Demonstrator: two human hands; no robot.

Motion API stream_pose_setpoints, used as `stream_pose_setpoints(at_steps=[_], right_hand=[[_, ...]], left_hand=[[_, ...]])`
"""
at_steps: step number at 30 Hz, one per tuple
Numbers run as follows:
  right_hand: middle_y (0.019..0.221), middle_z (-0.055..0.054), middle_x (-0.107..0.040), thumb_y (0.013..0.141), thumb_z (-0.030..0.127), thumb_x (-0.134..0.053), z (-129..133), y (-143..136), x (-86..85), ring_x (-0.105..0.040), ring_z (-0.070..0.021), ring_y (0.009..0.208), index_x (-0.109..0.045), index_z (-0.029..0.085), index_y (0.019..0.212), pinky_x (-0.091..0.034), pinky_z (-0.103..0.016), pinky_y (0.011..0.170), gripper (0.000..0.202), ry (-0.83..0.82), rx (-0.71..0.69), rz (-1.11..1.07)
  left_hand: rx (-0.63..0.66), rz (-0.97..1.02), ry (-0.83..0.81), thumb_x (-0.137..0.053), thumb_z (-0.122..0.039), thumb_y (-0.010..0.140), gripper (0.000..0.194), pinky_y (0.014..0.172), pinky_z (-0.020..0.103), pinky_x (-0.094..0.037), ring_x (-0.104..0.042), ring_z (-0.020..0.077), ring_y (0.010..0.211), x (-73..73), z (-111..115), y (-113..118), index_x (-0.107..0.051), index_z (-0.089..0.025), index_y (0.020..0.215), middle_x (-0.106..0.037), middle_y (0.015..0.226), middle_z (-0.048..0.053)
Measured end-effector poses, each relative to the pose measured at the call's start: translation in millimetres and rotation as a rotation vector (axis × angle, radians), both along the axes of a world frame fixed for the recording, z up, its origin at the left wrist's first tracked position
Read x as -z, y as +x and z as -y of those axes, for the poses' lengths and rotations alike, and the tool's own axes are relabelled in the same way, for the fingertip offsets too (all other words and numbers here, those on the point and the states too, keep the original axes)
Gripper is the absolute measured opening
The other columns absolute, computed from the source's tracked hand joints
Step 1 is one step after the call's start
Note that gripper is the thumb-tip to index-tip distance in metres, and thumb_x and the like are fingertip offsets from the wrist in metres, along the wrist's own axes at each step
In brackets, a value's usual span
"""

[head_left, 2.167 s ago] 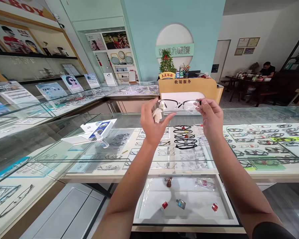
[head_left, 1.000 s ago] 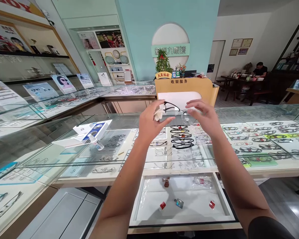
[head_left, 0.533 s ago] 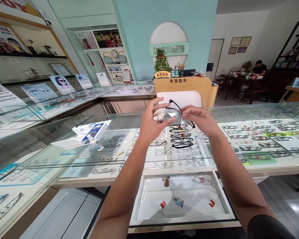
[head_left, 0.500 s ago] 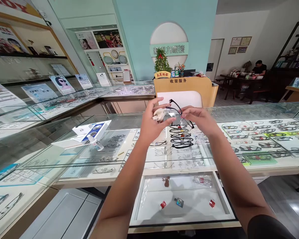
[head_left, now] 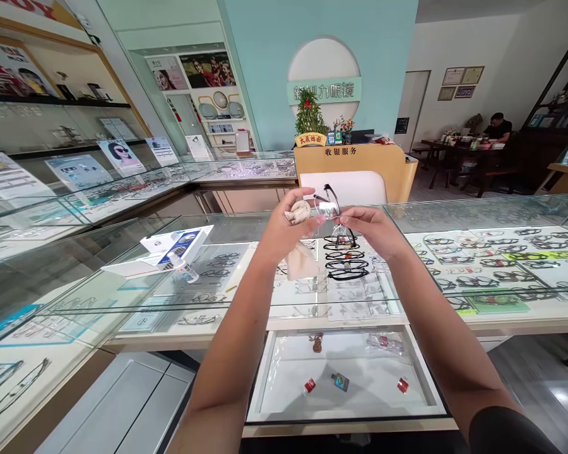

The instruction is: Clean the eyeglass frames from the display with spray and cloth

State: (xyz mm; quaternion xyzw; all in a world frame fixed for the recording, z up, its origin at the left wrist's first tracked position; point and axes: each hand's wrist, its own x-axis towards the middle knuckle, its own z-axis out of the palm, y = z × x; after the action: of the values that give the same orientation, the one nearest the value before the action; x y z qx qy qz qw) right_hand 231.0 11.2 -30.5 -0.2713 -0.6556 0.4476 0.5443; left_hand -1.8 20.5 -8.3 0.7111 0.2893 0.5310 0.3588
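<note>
A pair of black-framed eyeglasses (head_left: 332, 195) is held up over the glass counter, tilted, with light glinting off a lens. My right hand (head_left: 373, 231) pinches the frame from the right. My left hand (head_left: 284, 232) grips a cream cloth (head_left: 301, 262), bunched at the fingers and hanging below the palm. The left thumb and fingertips are at the glasses' left lens; whether they press on it is hard to make out. Beneath the hands, a column of black eyeglasses (head_left: 346, 265) lies on the counter.
An open white drawer (head_left: 360, 408) below holds small red tags and a plastic packet. On the counter's left stand a small white spray bottle (head_left: 183, 268) and an opened white-blue box (head_left: 163, 252). Glass cases (head_left: 492, 302) with frames extend sideways. A person (head_left: 499, 129) sits far right.
The glasses have turned, and their lens now faces me more, close to the left fingers. More of the cloth hangs below my left hand. The view has shifted slightly.
</note>
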Motion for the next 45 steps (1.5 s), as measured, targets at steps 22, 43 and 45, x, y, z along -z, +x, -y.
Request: stream_pose_setpoints(at_steps=[22,43,45], right_hand=[[0.095,-0.004,-0.082,0.076,0.047,-0.088,-21.6,-26.7,14.0,-0.072,-0.0227,0.095,-0.083,0.025,0.079,-0.057,-0.044,0.096,0.023,0.009,0.238,-0.034],[0.122,-0.011,-0.075,0.102,0.025,-0.056,27.7,-86.4,20.9,-0.071,-0.0304,0.106,-0.081,0.026,0.109,-0.056,-0.044,0.088,0.026,0.509,0.537,0.542],[0.126,-0.011,-0.075,0.102,0.024,-0.055,32.6,-86.9,16.3,-0.071,-0.0289,0.105,-0.079,0.024,0.113,-0.056,-0.042,0.087,0.027,0.507,0.533,0.575]], left_hand=[[-0.645,-0.391,-0.137,-0.096,-0.047,0.057,0.050,0.076,0.038,-0.048,-0.067,0.0261,0.076,94.8,-55.1,-146.8,-0.063,-0.022,0.085,-0.064,0.068,0.001],[-0.368,0.323,-0.398,-0.096,-0.054,0.064,0.043,0.055,0.024,-0.035,-0.045,0.0091,0.064,51.9,29.8,-5.3,-0.083,-0.022,0.089,-0.067,0.077,0.000],[-0.381,0.299,-0.379,-0.093,-0.052,0.069,0.038,0.056,0.023,-0.036,-0.045,0.0089,0.065,48.6,32.4,-7.0,-0.084,-0.022,0.090,-0.065,0.075,-0.001]])
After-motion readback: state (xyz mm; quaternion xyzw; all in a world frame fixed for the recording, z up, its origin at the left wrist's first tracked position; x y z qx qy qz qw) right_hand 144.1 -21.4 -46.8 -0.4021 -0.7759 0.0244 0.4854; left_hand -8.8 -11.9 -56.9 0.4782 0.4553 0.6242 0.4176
